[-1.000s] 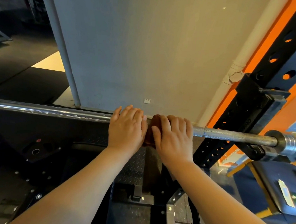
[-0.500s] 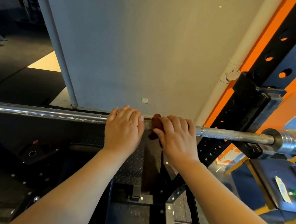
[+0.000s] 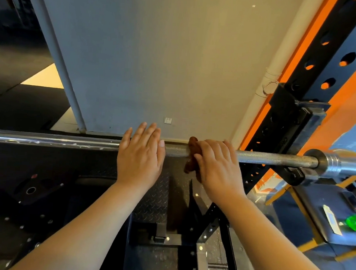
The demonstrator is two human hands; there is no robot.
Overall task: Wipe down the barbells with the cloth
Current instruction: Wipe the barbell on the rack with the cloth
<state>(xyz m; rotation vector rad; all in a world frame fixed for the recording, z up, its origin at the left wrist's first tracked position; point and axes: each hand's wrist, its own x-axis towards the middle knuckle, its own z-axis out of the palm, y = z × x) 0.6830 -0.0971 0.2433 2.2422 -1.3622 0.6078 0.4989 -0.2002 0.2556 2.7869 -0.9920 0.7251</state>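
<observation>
Two bare forearms reach up from below to a barbell (image 3: 266, 158) lying level across the rack. The left hand (image 3: 140, 155) rests flat over the shaft, fingers loose and extended, gripping nothing, apparently just steadying the bar. Just beside it, the right hand (image 3: 217, 165) presses a reddish-brown cloth (image 3: 192, 155) around the knurled section, fingers curled over it. This looks like mid-wipe. The next stroke probably calls for sliding the cloth right, toward the collar (image 3: 320, 160) where the bar sits in the black rack upright (image 3: 315, 85). Behind stands a grey wall (image 3: 157, 59).
</observation>
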